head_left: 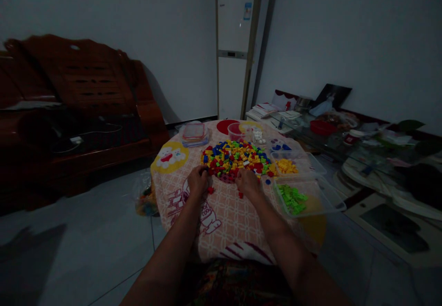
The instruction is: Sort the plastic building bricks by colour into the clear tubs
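Note:
A heap of small bricks [236, 156] in red, yellow, blue and green lies on a round table with a patterned cloth [221, 214]. My left hand [197, 180] rests at the heap's near left edge with its fingers curled; what they hold is hidden. Just below it lies a loose red brick [210, 189]. My right hand [247, 181] sits at the heap's near edge, fingers bent down into the bricks. Another red brick [241, 195] lies by its wrist.
Clear tubs at the right hold green bricks [293, 199], yellow bricks [286, 165] and blue bricks [281, 147]. A lidded box [194, 132] and a pink cup [235, 131] stand at the back. A wooden sofa [79, 99] is left, a cluttered low table [345, 131] right.

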Demonstrator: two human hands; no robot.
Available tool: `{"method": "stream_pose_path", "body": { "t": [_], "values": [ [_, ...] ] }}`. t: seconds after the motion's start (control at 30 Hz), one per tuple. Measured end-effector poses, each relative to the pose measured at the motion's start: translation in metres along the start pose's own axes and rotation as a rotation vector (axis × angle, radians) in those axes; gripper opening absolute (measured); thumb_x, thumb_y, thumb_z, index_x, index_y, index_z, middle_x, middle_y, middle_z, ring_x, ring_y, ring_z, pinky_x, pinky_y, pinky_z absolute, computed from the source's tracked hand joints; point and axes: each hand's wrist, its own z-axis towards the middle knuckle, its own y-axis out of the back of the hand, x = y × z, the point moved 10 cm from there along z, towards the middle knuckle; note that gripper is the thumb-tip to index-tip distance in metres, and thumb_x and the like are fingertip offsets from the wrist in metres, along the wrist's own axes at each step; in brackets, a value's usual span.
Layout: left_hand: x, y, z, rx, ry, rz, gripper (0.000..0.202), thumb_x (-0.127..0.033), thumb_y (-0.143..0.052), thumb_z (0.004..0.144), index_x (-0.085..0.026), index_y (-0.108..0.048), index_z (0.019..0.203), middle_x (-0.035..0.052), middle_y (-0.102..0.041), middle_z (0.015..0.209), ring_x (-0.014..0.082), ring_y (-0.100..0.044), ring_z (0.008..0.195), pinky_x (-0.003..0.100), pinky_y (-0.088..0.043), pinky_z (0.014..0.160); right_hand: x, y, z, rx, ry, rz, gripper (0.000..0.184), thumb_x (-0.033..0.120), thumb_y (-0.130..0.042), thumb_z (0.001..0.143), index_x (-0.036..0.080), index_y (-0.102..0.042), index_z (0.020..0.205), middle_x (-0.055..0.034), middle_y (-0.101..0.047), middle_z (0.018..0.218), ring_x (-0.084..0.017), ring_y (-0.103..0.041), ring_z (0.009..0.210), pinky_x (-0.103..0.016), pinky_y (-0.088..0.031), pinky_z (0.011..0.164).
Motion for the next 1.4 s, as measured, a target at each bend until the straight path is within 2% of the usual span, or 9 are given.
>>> {"method": "stream_pose_path", "body": {
  "t": [0.23, 0.33, 0.43, 0.57, 0.67, 0.73, 1.07, 1.27, 1.4],
  "values": [
    [-0.002, -0.001, 0.001, 0.006, -0.015, -0.019, 0.036, -0.018, -0.055, 0.079, -0.020, -0.077, 0.107, 0.0075, -0.076, 0.114, 0.0243, -0.070, 0.106, 0.036, -0.052, 0.099, -0.106, 0.095, -0.007, -0.362, -0.294, 0.031, 0.020, 0.018, -0.056, 0.091, 0.017, -0.075, 0.097, -0.0103, -0.077, 0.098, -0.021, -0.068, 0.090, -0.027, -0.043, 0.075],
    [-0.003, -0.001, 0.001, 0.010, -0.015, -0.030, 0.036, -0.019, -0.055, 0.079, -0.019, -0.077, 0.107, 0.0082, -0.076, 0.113, 0.0245, -0.070, 0.105, 0.037, -0.053, 0.098, -0.128, 0.117, -0.015, -0.471, -0.349, 0.003, 0.025, 0.017, -0.055, 0.091, 0.014, -0.073, 0.108, -0.0135, -0.076, 0.105, -0.023, -0.068, 0.093, -0.029, -0.043, 0.079],
    [-0.005, 0.000, 0.001, 0.005, -0.021, -0.004, 0.034, -0.020, -0.055, 0.079, -0.020, -0.077, 0.105, 0.0082, -0.076, 0.112, 0.0253, -0.070, 0.106, 0.038, -0.053, 0.098, -0.119, 0.105, -0.018, -0.442, -0.309, -0.009, 0.026, 0.017, -0.052, 0.094, 0.014, -0.074, 0.108, -0.0130, -0.076, 0.104, -0.023, -0.068, 0.094, -0.028, -0.043, 0.079],
    [-0.006, 0.002, 0.001, -0.013, -0.035, 0.017, 0.035, -0.019, -0.054, 0.079, -0.021, -0.077, 0.105, 0.0076, -0.076, 0.111, 0.0252, -0.069, 0.107, 0.038, -0.052, 0.099, -0.087, 0.056, -0.019, -0.245, -0.217, -0.048, 0.029, 0.015, -0.047, 0.099, 0.015, -0.076, 0.103, -0.0124, -0.076, 0.102, -0.022, -0.069, 0.096, -0.026, -0.043, 0.079],
    [-0.005, 0.002, 0.001, -0.004, -0.037, 0.021, 0.035, -0.020, -0.054, 0.079, -0.020, -0.077, 0.106, 0.0079, -0.076, 0.111, 0.0253, -0.069, 0.107, 0.038, -0.051, 0.099, -0.079, 0.026, -0.021, -0.097, -0.245, -0.102, 0.032, 0.012, -0.044, 0.100, 0.011, -0.075, 0.108, -0.0157, -0.076, 0.108, -0.023, -0.069, 0.103, -0.026, -0.044, 0.082],
    [-0.003, 0.001, 0.001, -0.001, -0.035, 0.012, 0.035, -0.021, -0.054, 0.079, -0.021, -0.077, 0.106, 0.0076, -0.076, 0.110, 0.0249, -0.069, 0.107, 0.037, -0.052, 0.099, -0.079, 0.017, -0.022, -0.049, -0.279, -0.117, 0.033, 0.010, -0.045, 0.099, 0.010, -0.075, 0.109, -0.0178, -0.075, 0.108, -0.023, -0.069, 0.106, -0.026, -0.045, 0.083],
    [0.003, -0.001, 0.002, -0.013, 0.000, -0.004, 0.037, -0.021, -0.055, 0.078, -0.023, -0.077, 0.108, 0.0059, -0.077, 0.109, 0.0242, -0.070, 0.104, 0.037, -0.052, 0.099, -0.082, 0.018, -0.004, -0.006, -0.349, -0.096, 0.026, 0.014, -0.055, 0.096, 0.010, -0.077, 0.108, -0.0227, -0.075, 0.111, -0.026, -0.073, 0.105, -0.029, -0.052, 0.085],
    [0.000, 0.001, 0.002, -0.012, -0.016, 0.010, 0.035, -0.021, -0.056, 0.078, -0.023, -0.077, 0.105, 0.0066, -0.076, 0.109, 0.0257, -0.070, 0.105, 0.040, -0.052, 0.100, -0.080, 0.022, 0.000, -0.012, -0.343, -0.088, 0.029, 0.018, -0.069, 0.087, 0.013, -0.075, 0.114, -0.0201, -0.076, 0.110, -0.026, -0.073, 0.106, -0.030, -0.053, 0.087],
    [0.003, -0.002, 0.002, -0.001, -0.004, -0.005, 0.036, -0.021, -0.054, 0.079, -0.023, -0.076, 0.107, 0.0063, -0.077, 0.108, 0.0243, -0.070, 0.104, 0.038, -0.052, 0.099, -0.077, 0.023, 0.001, -0.007, -0.342, -0.081, 0.028, 0.020, -0.070, 0.086, 0.013, -0.075, 0.112, -0.0212, -0.076, 0.106, -0.026, -0.074, 0.102, -0.031, -0.054, 0.086]
  ]
}}
